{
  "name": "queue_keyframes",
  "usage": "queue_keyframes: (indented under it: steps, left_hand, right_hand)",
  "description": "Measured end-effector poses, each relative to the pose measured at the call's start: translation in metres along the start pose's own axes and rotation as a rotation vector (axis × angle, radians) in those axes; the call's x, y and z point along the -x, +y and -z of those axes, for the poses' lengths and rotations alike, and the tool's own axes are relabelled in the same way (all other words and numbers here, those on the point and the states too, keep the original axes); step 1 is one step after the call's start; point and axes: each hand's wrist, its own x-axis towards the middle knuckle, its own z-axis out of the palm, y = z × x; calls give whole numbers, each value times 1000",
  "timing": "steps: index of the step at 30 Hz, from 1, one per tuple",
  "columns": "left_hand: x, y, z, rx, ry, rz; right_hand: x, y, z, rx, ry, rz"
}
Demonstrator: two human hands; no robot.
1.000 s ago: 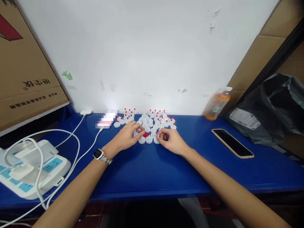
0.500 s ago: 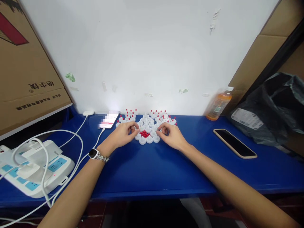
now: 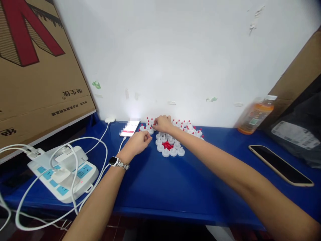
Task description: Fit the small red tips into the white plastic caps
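Across the blue table, my right hand reaches to the back left, among white nozzle caps with red tips. Its thumb and fingers are pinched together beside these caps; anything between them is too small to make out. My left hand is closed with curled fingers, just in front of that group, and whatever it may hold is hidden. To the right of it, white caps without red tips form a ring around a pile of small red tips. More red-tipped caps stand at the back right, partly behind my right forearm.
A lit phone on a cable lies left of the caps. A white power strip with looping cables fills the left side. On the right are an orange drink bottle, a dark phone and a grey plastic bag. Behind stands a white wall.
My right hand has moved from the right side of the plain caps to the red-tipped group at the back left. My left hand has drawn away from the ring. The view has turned left.
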Motion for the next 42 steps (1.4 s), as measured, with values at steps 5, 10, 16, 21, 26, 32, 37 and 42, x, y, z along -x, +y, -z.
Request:
queue_keyframes:
  steps: [5, 10, 16, 21, 26, 32, 37, 42]
  left_hand:
    - [2, 10, 1, -30, 41, -7]
    - [2, 33, -2, 83, 218, -48]
    - [4, 67, -26, 49, 196, -177]
    - [0, 82, -42, -37, 191, -326]
    - [-6, 87, -51, 157, 304, -174]
    - [-3, 86, -46, 154, 259, -188]
    - [-2, 82, -36, -132, 189, -474]
    - [-5, 80, -32, 190, 374, -256]
  right_hand:
    - [4, -1, 4, -87, 67, 39]
    - [51, 8, 26, -502, 223, 175]
    - [129, 18, 43, -580, 275, 194]
    - [153, 25, 44, -560, 333, 185]
    - [150, 23, 42, -402, 475, 294]
    - [151, 21, 42, -447, 471, 230]
    - [157, 22, 53, -595, 236, 225]
    - [155, 39, 68, -508, 282, 192]
